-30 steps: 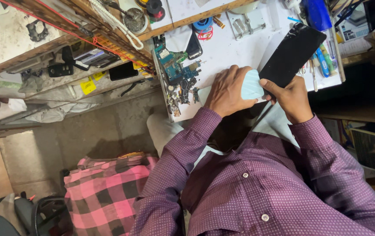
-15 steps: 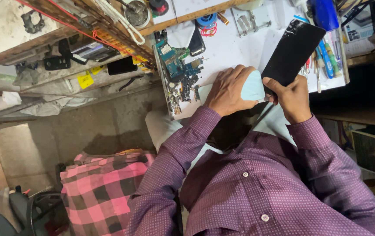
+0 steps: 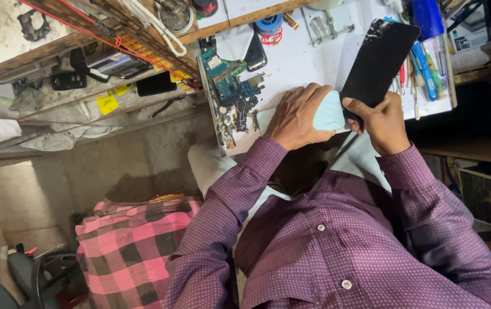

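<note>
The left hand (image 3: 297,117) lay across a pale blue, rounded phone body (image 3: 330,112), its fingers curled over the shell and pinning it to the white work mat (image 3: 308,63). The right hand (image 3: 380,123), just right of that body, gripped the lower edge of a long black glass screen panel (image 3: 380,60) between thumb and fingers. The panel slanted up and away from the body, its far end scuffed with pale residue.

Judging from this, the panel was already mostly lifted off. Only its lower end remained near the body, and whether anything joined the two there could not be told.

Left of the body lay blue-green circuit boards (image 3: 231,80) and small dark parts. Beyond it sat a blue tape roll (image 3: 269,23), and to its far right a row of coloured screwdrivers (image 3: 425,68). A pink checked cloth (image 3: 125,252) lay on the floor well below and to its left.

Compared with half a second earlier, both hands kept the same holds and the panel kept much the same slant. The view itself had drifted slightly.
</note>
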Demonstrator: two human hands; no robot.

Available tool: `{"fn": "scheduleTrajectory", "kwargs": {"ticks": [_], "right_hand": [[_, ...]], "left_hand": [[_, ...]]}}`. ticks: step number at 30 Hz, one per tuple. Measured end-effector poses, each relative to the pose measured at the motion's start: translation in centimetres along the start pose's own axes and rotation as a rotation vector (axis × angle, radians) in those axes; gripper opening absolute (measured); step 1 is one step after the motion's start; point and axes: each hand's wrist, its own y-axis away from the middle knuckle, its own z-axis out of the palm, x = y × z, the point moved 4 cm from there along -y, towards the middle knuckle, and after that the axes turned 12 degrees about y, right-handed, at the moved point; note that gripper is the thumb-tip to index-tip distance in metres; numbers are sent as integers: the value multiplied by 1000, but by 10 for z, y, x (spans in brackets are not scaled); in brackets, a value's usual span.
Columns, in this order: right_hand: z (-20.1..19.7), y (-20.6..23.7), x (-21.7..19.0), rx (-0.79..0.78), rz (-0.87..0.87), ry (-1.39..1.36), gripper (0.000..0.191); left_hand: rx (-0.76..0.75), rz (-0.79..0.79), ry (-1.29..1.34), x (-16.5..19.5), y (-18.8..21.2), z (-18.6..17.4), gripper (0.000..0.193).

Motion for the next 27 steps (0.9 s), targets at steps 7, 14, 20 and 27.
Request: {"fn": "scheduleTrajectory", "kwargs": {"ticks": [7, 14, 20, 27], "right_hand": [[-2, -4, -1, -29, 19, 33, 9], [-3, -7, -2, -58, -4, 53, 12], [-3, -8, -1, -75, -7, 29, 13], [-4, -12, 4, -84, 7, 32, 15]], "left_hand": [[6, 14, 0, 0, 1, -1, 79], [8, 22, 12, 1, 1, -2, 77], [1, 15, 8, 1, 0, -3, 76], [10, 24, 19, 0, 0, -2, 77]]}}
